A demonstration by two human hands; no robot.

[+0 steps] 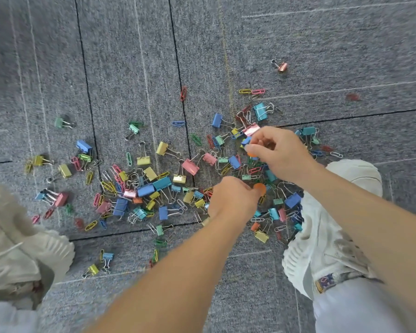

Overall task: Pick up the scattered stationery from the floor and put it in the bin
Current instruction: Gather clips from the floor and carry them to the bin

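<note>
Office floor (probably), grey carpet tiles (pixel 130 56), scattered binder clips (pixel 145 189), paper clips (pixel 245 91)

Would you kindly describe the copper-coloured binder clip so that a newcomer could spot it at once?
Start at the heap of coloured clips on the grey carpet. Look past its far right edge, beyond the right hand. The copper binder clip lies alone there, the only metallic brown one.

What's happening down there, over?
Right hand pinching blue clip. Left hand curled round orange piece. Clip pile on carpet. Bin not in view.
</note>
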